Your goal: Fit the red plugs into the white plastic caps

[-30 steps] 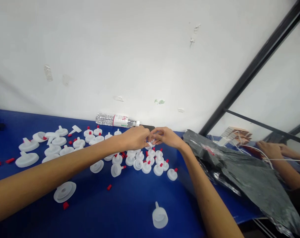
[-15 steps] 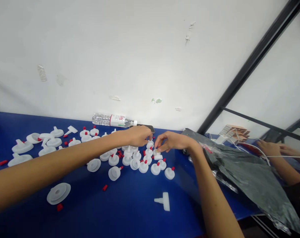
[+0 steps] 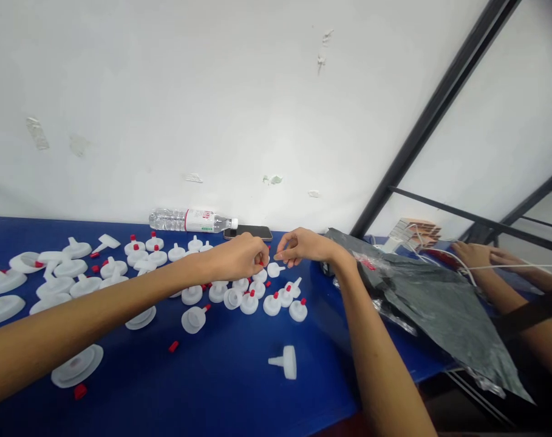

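Observation:
My left hand (image 3: 248,256) is closed, fingers curled downward over a group of white nozzle caps. A red tip (image 3: 260,264) shows right under its fingertips; whatever the fingers hold is hidden. Just to its right, my right hand (image 3: 303,246) has thumb and fingers drawn together in a pinch, its contents too small to make out. Below those fingertips a white nozzle cap (image 3: 274,269) lies on its side, spout to the right. Red-tipped white nozzle caps (image 3: 271,304) stand upright in front of both hands.
Many more white nozzle caps (image 3: 70,267) spread leftward over the blue table (image 3: 203,388). A loose red tip (image 3: 173,346) and a lone nozzle cap (image 3: 288,362) lie nearer. By the wall are a water bottle (image 3: 198,221) and a phone (image 3: 257,232); a grey plastic bag (image 3: 430,303) lies right.
The view has swung right, so everything sits farther left. My right hand has lifted slightly off the white nozzle caps and its fingers have drawn together. My left hand's fingers are more curled.

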Demonstrator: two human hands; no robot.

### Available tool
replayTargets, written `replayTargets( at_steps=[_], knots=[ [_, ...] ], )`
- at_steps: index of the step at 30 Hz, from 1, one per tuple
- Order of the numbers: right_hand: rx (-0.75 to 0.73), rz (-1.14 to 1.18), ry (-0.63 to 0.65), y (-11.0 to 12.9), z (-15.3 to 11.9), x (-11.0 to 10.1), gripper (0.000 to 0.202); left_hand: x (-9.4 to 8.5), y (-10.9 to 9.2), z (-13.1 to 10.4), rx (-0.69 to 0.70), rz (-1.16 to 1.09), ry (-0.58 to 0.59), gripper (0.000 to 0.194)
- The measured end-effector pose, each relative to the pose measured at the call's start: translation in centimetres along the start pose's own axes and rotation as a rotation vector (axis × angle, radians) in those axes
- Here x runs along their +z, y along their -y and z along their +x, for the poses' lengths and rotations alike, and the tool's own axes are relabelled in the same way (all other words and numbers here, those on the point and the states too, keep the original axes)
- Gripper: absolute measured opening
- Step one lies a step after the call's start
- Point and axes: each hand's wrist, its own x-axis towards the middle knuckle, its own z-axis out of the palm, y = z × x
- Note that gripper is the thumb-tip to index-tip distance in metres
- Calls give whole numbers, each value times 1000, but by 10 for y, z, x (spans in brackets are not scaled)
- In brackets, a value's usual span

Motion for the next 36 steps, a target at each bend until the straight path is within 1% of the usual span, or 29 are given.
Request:
replayTargets(
  at_steps=[3,7,9,11,14,16,17,18,19,20,22,23,24,25,27,30,33,36],
  knots=[
    [23,-27,-16,0,0,2,24,-8,-3,-2,-27,-16,-22,12],
    [41,-105,-33,3,-4,3,21,-16,-5,-7,-67,31,-44,26],
    [43,-165,-87,6,-6,1,22,-18,-8,-11,-85,74,-62,35],
    [33,-227,-158,12,-10,-2,22,-21,-13,-17,-93,101,-66,40],
    [-16,-283,-230,24,-27,-1,20,-25,-25,-26,-76,87,1,33],
    [-59,-304,-279,31,-45,10,25,-26,-31,-30,-62,63,63,31],
    [-71,-316,-319,33,-56,19,29,-25,-34,-31,-55,51,91,31],
    [-78,-347,-372,34,-66,30,33,-24,-35,-31,-50,37,115,30],
    [-87,-416,-454,33,-76,43,36,-23,-36,-31,-45,24,135,27],
    [-71,-477,-495,30,-84,57,36,-21,-36,-29,-40,12,150,21],
    [-46,-587,-516,23,-95,84,37,-16,-36,-25,-31,-10,156,8],
    [-45,-622,-516,20,-97,95,38,-14,-35,-23,-24,-23,154,5],
    [-47,-651,-521,17,-98,104,39,-12,-33,-21,-14,-38,152,6],
    [-61,-666,-505,14,-98,110,36,-11,-31,-19,-3,-53,150,8],
    [-110,-666,-470,11,-94,116,27,-8,-26,-17,16,-80,145,11],
    [-225,-579,-449,8,-86,115,17,-6,-18,-18,30,-105,153,16],
    [-311,-439,-475,5,-81,111,14,-6,-15,-20,25,-124,166,21],
    [-307,-355,-542,4,-79,111,6,-6,-17,-20,1,-112,145,20]
  ],
)
